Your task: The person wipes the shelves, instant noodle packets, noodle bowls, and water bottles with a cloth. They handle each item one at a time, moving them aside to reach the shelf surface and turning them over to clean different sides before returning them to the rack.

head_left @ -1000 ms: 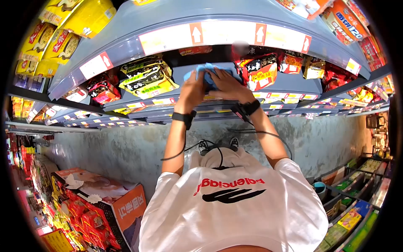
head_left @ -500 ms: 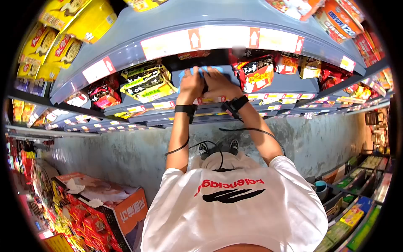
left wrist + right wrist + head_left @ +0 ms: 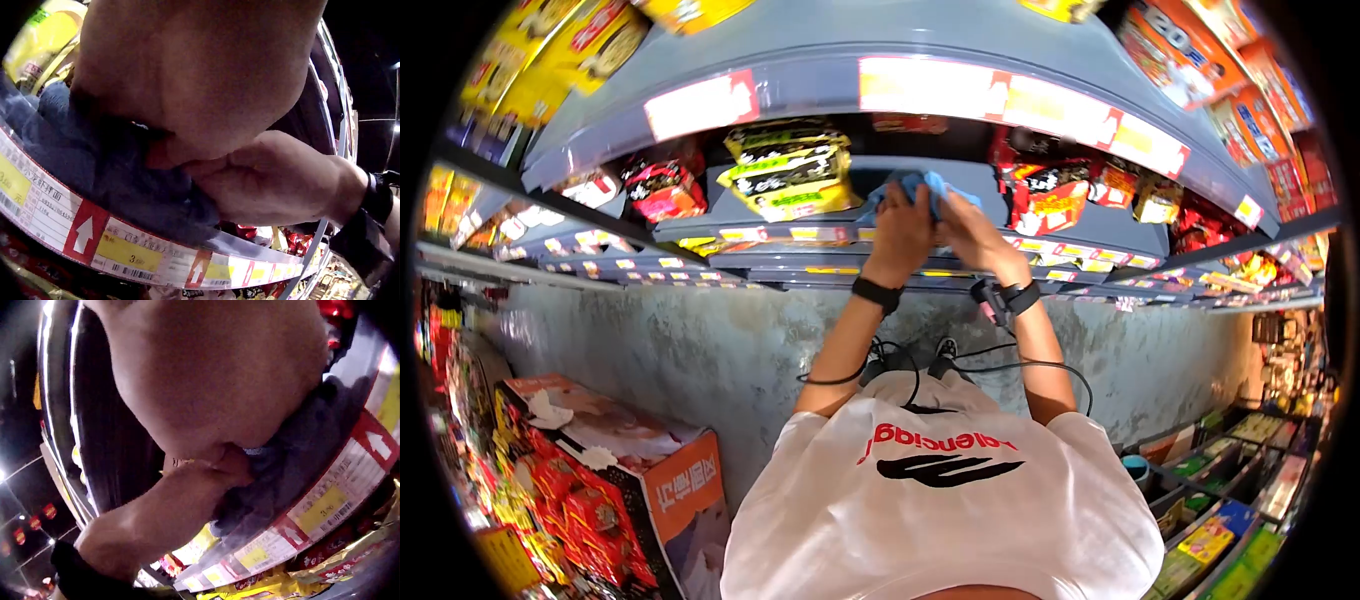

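A blue cloth (image 3: pixel 920 185) lies bunched at the front of a grey shelf, between yellow-green noodle packs (image 3: pixel 792 175) and red ones (image 3: pixel 1045 195). The left hand (image 3: pixel 900 238) holds its near side, fingers over the cloth. Close beside it, the right hand (image 3: pixel 982 238) grips the cloth from the other side. Both wrist views show the cloth (image 3: pixel 125 169) (image 3: pixel 300 447) under the hands, just behind the price-label strip, and the thumbs close together. Most fingertips are hidden by the hands and the folds.
An upper shelf edge with price labels (image 3: pixel 930 85) overhangs the hands. Noodle tubs stand on it at left (image 3: pixel 595 45) and right (image 3: pixel 1175 50). Cables hang from both wrists. An orange-sided carton (image 3: pixel 685 480) stands behind at lower left.
Both hands and the cloth have shifted right, away from the red packs' former spacing and nearer the shelf front. The cloth looks more bunched, and the head view has turned slightly.
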Available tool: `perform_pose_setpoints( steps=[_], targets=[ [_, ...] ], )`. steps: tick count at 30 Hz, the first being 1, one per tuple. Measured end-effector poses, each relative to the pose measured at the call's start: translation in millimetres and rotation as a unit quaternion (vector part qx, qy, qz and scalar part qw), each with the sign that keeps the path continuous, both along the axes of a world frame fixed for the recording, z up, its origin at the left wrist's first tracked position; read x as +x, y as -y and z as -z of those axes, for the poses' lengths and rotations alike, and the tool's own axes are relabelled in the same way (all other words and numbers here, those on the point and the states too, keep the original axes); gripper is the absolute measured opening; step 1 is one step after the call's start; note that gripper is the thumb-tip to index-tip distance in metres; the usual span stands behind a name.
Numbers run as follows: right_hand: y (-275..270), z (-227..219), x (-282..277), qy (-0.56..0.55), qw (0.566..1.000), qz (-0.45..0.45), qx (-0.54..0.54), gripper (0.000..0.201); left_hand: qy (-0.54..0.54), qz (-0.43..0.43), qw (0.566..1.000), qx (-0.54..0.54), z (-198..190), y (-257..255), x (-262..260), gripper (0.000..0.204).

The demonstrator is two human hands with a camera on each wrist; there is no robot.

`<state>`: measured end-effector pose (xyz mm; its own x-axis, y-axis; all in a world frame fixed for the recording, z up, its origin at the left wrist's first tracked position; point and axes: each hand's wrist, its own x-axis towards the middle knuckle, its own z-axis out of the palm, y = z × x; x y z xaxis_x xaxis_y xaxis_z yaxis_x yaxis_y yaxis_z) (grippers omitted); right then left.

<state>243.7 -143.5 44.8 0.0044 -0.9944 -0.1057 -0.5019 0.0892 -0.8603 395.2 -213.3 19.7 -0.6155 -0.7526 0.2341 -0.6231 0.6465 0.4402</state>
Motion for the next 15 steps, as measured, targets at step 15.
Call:
perform_pose_setpoints(
  steps=[15],
  targets=[
    [0,47,62,-0.303,0.895,0.220,-0.241,0.046,-0.230,0.029,0.970,-0.076,34,-7,25,0.047]
  ],
)
